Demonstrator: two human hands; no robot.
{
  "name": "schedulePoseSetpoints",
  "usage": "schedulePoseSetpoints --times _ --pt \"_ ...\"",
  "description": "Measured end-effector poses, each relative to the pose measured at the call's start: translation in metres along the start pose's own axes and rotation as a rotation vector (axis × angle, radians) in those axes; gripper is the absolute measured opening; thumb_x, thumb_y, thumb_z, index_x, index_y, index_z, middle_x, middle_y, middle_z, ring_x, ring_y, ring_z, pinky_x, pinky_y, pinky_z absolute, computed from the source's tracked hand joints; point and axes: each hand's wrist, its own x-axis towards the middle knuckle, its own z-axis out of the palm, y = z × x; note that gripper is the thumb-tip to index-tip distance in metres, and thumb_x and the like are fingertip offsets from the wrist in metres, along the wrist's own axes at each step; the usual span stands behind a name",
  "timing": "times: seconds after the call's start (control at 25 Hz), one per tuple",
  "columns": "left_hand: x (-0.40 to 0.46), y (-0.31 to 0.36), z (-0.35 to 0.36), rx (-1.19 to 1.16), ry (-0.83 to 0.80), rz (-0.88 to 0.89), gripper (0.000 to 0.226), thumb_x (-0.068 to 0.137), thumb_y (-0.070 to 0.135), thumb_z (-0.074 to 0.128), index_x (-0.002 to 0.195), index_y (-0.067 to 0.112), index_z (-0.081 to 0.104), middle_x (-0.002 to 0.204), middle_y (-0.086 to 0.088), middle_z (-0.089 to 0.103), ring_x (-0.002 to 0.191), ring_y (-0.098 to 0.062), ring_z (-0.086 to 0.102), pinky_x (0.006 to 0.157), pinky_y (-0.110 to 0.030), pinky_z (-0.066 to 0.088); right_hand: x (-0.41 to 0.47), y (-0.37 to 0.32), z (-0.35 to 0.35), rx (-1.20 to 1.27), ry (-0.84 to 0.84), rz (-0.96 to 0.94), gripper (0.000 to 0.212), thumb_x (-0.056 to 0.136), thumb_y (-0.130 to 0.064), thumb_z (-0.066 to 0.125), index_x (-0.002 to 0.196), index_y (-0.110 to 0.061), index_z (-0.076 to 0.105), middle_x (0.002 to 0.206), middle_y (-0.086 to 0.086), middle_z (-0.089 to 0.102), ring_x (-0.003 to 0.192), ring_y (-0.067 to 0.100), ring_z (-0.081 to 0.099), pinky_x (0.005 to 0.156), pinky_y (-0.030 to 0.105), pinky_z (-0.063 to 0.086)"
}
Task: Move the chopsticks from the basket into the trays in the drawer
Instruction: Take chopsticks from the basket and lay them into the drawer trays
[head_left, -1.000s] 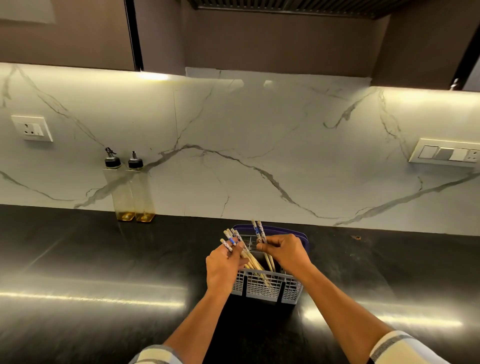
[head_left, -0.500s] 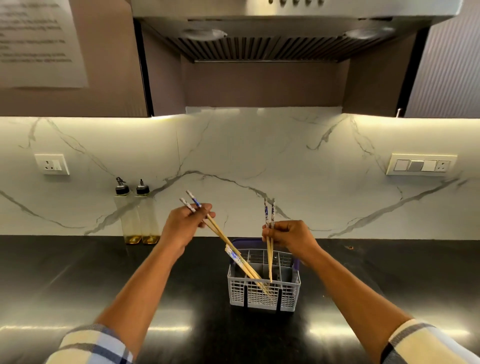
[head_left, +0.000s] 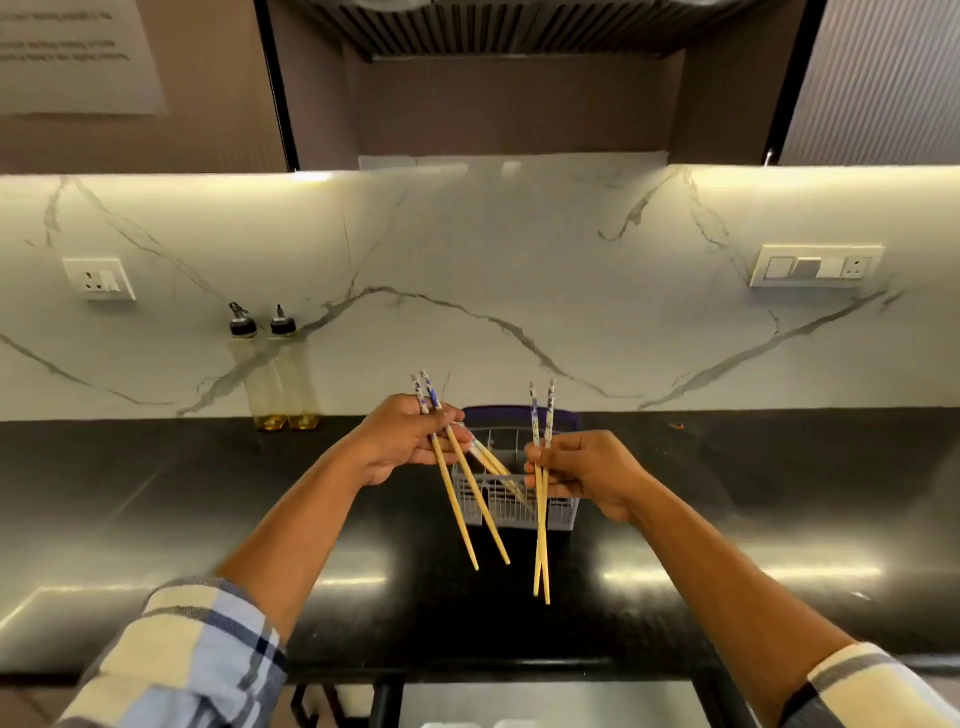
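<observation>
Head view shows your left hand (head_left: 410, 441) gripping a pair of chopsticks (head_left: 470, 499) that slant down to the right, while your right hand (head_left: 582, 475) grips a second pair (head_left: 542, 540) held nearly upright, both lifted clear above the black counter (head_left: 156, 493). Between your hands the grey basket (head_left: 561, 512) stands on the counter with more chopsticks (head_left: 493, 462) leaning inside it.

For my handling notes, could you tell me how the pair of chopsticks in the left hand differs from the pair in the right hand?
The left hand's pair slants, tips down and to the right; the right hand's pair hangs nearly upright. The left pair's tips splay apart, while the right pair's tips lie close together. Both pairs are pale wood with blue-and-white patterned tops, each lifted clear of the basket.
</observation>
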Motion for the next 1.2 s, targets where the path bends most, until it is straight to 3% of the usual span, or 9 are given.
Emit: schedulePoseSetpoints --times 0.2,0.32,0.48,0.64,0.72,0.84,0.96,1.08,1.2 --pt "-0.014 -0.055 0.023 -0.096 -0.121 -0.196 0.019 0.103 0.011 0.047 0.107 -0.002 0.06 0.104 -0.03 0.072 0.099 -0.038 0.072 0.081 -0.045 0.061 -0.036 0.071 0.015 0.042 0.009 0.164 0.022 0.083 -0.025 0.078 0.095 -0.007 0.076 0.096 0.017 0.076 0.088 0.029 0.075 0.073 0.035 0.06" --pt "-0.019 -0.083 0.033 -0.208 -0.105 -0.266 0.02 0.105 0.012 0.04 0.109 0.0 0.056 0.108 -0.03 0.071 0.104 -0.04 0.069 0.093 -0.051 0.055 -0.056 0.112 0.03 0.057 0.09 0.235 0.016 0.093 -0.022 0.065 0.095 -0.009 0.075 0.083 0.01 0.074 0.073 0.023 0.072 0.069 0.034 0.059" --pt "-0.027 -0.102 0.05 -0.39 -0.049 -0.316 0.02 0.105 0.012 0.039 0.105 0.003 0.057 0.088 -0.019 0.075 0.087 -0.033 0.073 0.087 -0.049 0.056 -0.078 0.146 0.059 0.071 0.164 0.242 0.022 0.102 -0.024 0.048 0.096 -0.009 0.064 0.063 -0.002 0.051 0.047 0.007 0.046 0.048 0.022 0.042" --pt "-0.03 -0.105 0.061 -0.535 -0.031 -0.335 0.022 0.105 0.011 0.038 0.103 0.006 0.059 0.084 -0.013 0.074 0.085 -0.028 0.07 0.083 -0.044 0.055 -0.095 0.143 0.078 0.006 0.035 0.116 0.036 0.088 -0.05 0.064 0.084 -0.014 0.061 0.056 -0.009 0.052 0.049 0.006 0.046 0.054 0.023 0.046" --pt "-0.031 -0.104 0.063 -0.599 -0.028 -0.33 0.023 0.105 0.01 0.037 0.103 0.005 0.059 0.09 -0.016 0.074 0.09 -0.03 0.071 0.087 -0.043 0.054 -0.098 0.142 0.082 -0.015 -0.001 0.081 0.039 0.085 -0.047 0.069 0.086 -0.008 0.066 0.058 -0.006 0.055 0.051 0.007 0.046 0.056 0.023 0.046" --pt "-0.032 -0.103 0.064 -0.685 -0.004 -0.317 0.022 0.105 0.01 0.04 0.106 0.005 0.061 0.088 -0.014 0.074 0.086 -0.027 0.072 0.085 -0.04 0.054 -0.099 0.14 0.086 0.035 -0.015 0.057 0.041 0.087 -0.04 0.069 0.094 0.0 0.071 0.07 0.012 0.066 0.051 0.008 0.046 0.054 0.023 0.044" --pt "-0.035 -0.107 0.071 -0.785 0.018 -0.268 0.022 0.104 0.015 0.043 0.113 0.005 0.061 0.097 -0.015 0.073 0.09 -0.027 0.07 0.087 -0.041 0.054 -0.095 0.142 0.088 0.138 0.005 0.053 0.053 0.081 -0.043 0.072 0.098 0.007 0.066 0.068 0.009 0.065 0.052 0.011 0.05 0.052 0.022 0.044" --pt "-0.046 -0.126 0.084 -0.666 -0.014 -0.218 0.031 0.105 0.019 0.042 0.124 0.003 0.06 0.118 -0.021 0.07 0.104 -0.034 0.069 0.09 -0.045 0.056 -0.09 0.144 0.087 0.197 0.029 0.043 0.04 0.078 -0.046 0.074 0.086 -0.007 0.072 0.066 0.005 0.064 0.053 0.012 0.052 0.053 0.023 0.045" --pt "-0.051 -0.141 0.092 -0.531 -0.023 -0.183 0.033 0.104 0.019 0.044 0.128 0.004 0.06 0.121 -0.025 0.068 0.108 -0.036 0.069 0.085 -0.043 0.06 -0.088 0.145 0.084 0.165 0.023 0.04 0.028 0.082 -0.046 0.07 0.079 -0.019 0.072 0.069 0.009 0.066 0.055 0.014 0.054 0.055 0.024 0.047"
